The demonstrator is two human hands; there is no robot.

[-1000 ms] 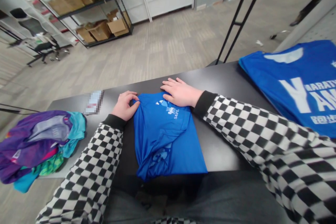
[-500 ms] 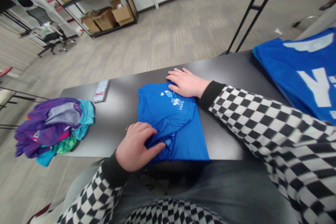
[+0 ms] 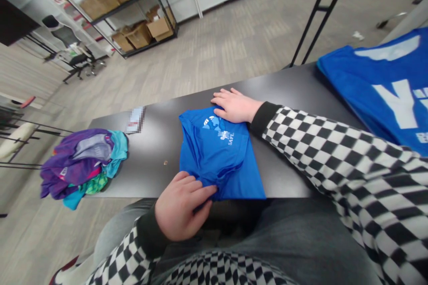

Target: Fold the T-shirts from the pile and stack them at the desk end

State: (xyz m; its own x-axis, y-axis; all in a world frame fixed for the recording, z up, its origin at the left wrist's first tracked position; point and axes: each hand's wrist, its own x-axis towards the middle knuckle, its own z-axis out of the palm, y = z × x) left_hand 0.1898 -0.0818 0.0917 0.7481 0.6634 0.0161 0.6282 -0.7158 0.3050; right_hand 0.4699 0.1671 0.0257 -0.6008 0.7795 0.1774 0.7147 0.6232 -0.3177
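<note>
A blue T-shirt [image 3: 210, 156] with white lettering and a light print lies partly folded on the dark table [image 3: 150, 142], its near edge at the table's front edge. My right hand [image 3: 236, 106] rests flat with fingers stretched out, partly on the shirt's far corner and partly on the tabletop. At the near left corner, my left hand [image 3: 183, 207] has its fingers closed on the shirt's cloth, thumb below the index finger. Creases run through the shirt from that hand towards its middle.
On the table's left end sits a heap of purple, turquoise and green clothes [image 3: 87, 156]. A blurred pale packet [image 3: 135, 120] lies behind it, and a small ring-like thing [image 3: 166, 163] is near the shirt. More blue shirts [image 3: 377, 84] lie at the right. Shelves hold cardboard boxes [image 3: 138, 35].
My left hand has moved down towards the table's front edge and closed on the cloth, drawing the shirt's near part with it. The right hand stays in place. The view has shifted slightly.
</note>
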